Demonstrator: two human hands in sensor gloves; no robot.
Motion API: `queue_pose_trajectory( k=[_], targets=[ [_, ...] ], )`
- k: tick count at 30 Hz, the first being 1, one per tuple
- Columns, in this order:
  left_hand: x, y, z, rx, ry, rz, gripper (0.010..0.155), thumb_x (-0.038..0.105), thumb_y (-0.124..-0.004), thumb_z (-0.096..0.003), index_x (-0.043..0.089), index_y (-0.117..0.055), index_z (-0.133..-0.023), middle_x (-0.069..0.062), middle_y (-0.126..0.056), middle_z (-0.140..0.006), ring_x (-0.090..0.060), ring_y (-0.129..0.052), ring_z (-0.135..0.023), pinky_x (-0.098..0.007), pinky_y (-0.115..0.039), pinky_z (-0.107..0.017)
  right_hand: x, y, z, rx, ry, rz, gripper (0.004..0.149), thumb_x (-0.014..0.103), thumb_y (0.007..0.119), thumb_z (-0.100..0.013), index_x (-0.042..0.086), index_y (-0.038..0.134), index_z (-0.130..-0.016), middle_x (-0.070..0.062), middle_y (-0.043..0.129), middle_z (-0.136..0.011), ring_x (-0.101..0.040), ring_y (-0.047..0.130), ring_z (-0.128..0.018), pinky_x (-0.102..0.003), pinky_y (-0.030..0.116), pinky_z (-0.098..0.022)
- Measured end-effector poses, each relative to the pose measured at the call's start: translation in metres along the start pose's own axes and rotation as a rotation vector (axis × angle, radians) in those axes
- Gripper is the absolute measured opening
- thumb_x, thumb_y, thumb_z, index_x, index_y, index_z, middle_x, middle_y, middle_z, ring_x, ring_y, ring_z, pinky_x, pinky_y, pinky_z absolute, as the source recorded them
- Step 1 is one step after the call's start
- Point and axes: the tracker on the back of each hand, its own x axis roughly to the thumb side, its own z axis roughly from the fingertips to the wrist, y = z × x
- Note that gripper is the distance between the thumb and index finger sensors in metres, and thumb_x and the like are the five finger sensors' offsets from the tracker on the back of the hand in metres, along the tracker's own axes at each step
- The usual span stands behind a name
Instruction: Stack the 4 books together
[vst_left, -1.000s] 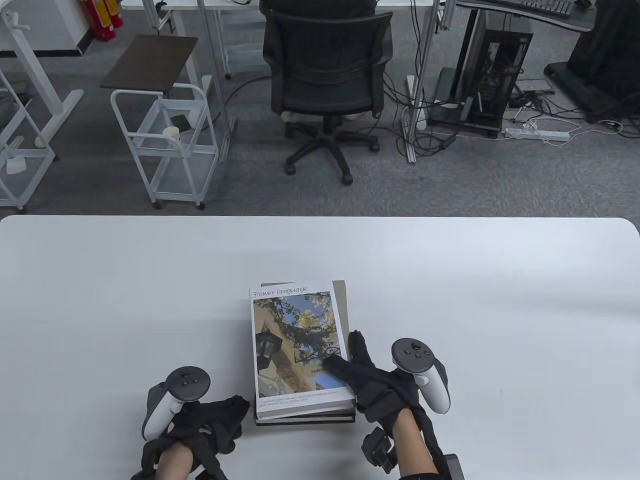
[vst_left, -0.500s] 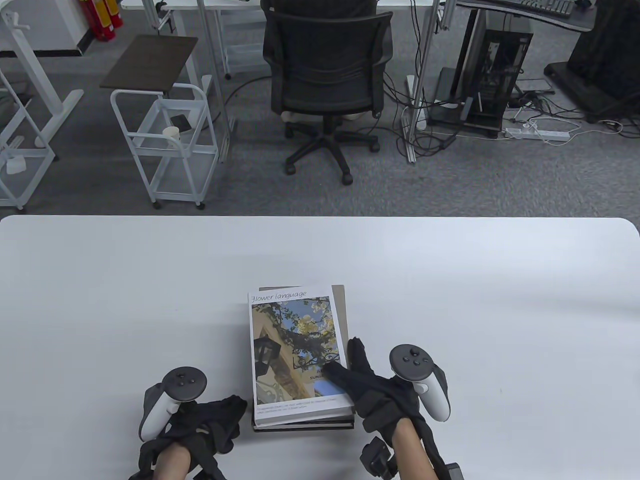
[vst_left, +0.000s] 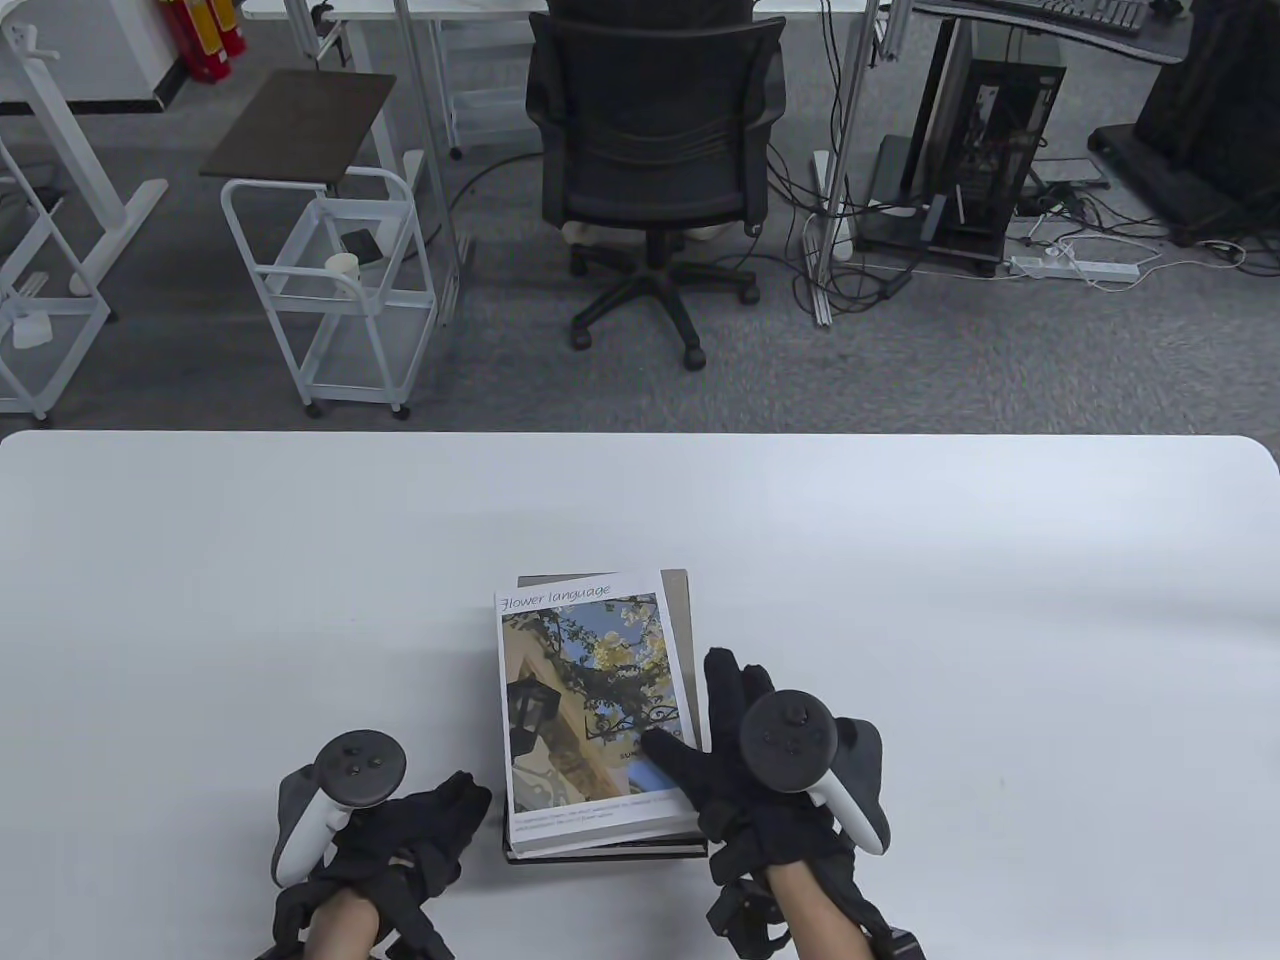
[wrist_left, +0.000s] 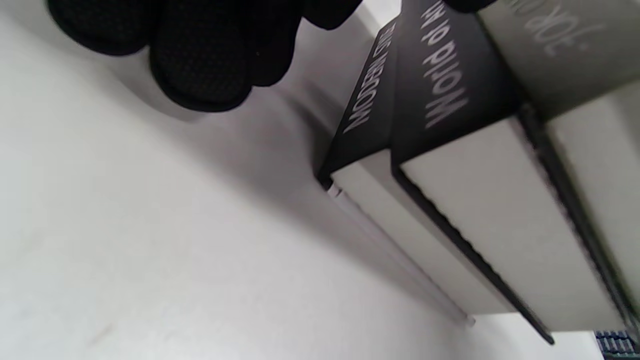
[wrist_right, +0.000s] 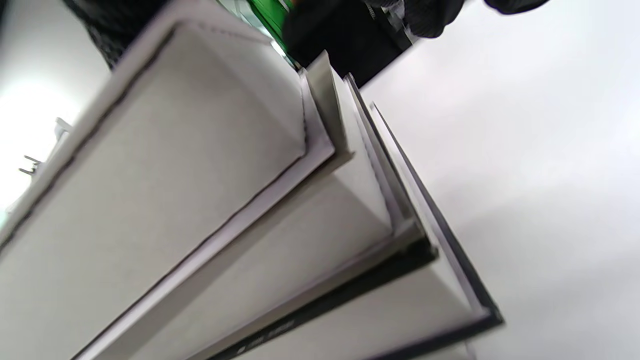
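Observation:
A stack of books lies near the table's front edge, topped by a white "Flower language" book with a photo cover. Black and grey books show beneath it, slightly offset. The left wrist view shows their black spines, the right wrist view their page edges. My right hand rests against the stack's right side, thumb on the top cover, fingers along the right edge. My left hand lies on the table at the stack's near-left corner, fingers curled, touching or nearly touching the spines.
The white table spreads wide on both sides of the stack. Beyond its far edge stand an office chair, a white trolley and desks with cables on the floor.
The right hand has slid forward along the stack's right edge and turned inward. The left hand has shifted slightly forward. The stack has moved a little toward me and left.

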Motion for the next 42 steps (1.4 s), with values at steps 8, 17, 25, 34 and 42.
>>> queue_pose_trajectory(
  k=[8,17,25,34,42],
  targets=[
    [0.011,0.013,0.013,0.292,-0.179,-0.021,0.073,0.056,-0.057,-0.0499,0.015,-0.043,-0.109,-0.018,-0.052,-0.105,-0.04,-0.07,-0.089,-0.062,-0.056,-0.067,-0.034,-0.014,0.01,-0.25,-0.006,-0.005,0.067,0.055,0.056,-0.067,0.02,0.03,-0.118,-0.025,0.038,-0.117,-0.055,0.048,-0.103,-0.073,0.049,-0.072],
    [0.01,0.013,0.01,0.385,-0.166,-0.135,0.073,0.053,-0.057,-0.0516,0.036,-0.013,-0.107,0.002,-0.007,-0.113,-0.033,-0.01,-0.107,-0.061,-0.017,-0.075,-0.071,0.017,0.001,-0.12,0.115,0.266,0.067,0.053,0.059,-0.067,0.026,0.026,-0.118,-0.017,0.03,-0.121,-0.054,0.033,-0.108,-0.076,0.039,-0.075],
    [-0.001,0.01,-0.001,0.37,-0.066,-0.192,0.074,0.055,-0.057,-0.0507,0.044,-0.006,-0.103,0.007,0.007,-0.109,-0.029,0.003,-0.106,-0.061,-0.012,-0.075,-0.075,0.035,-0.006,-0.048,0.141,0.385,0.071,0.056,0.062,-0.065,0.031,0.02,-0.117,-0.01,0.022,-0.123,-0.044,0.019,-0.113,-0.074,0.03,-0.079],
    [-0.002,0.002,-0.01,0.336,-0.035,-0.24,0.074,0.055,-0.058,-0.0505,0.04,-0.012,-0.106,0.004,0.003,-0.11,-0.031,-0.001,-0.106,-0.061,-0.013,-0.074,-0.077,0.039,-0.01,-0.008,0.153,0.344,0.072,0.058,0.062,-0.065,0.033,0.019,-0.118,-0.016,0.019,-0.123,-0.049,0.019,-0.112,-0.076,0.029,-0.079],
    [-0.004,0.001,-0.009,0.326,-0.024,-0.222,0.074,0.056,-0.058,-0.0505,0.038,-0.013,-0.107,0.002,-0.001,-0.111,-0.032,-0.004,-0.106,-0.061,-0.014,-0.074,-0.08,0.038,-0.013,0.02,0.156,0.265,0.073,0.059,0.061,-0.065,0.033,0.02,-0.118,-0.019,0.02,-0.123,-0.05,0.021,-0.112,-0.076,0.03,-0.078]
  ],
)
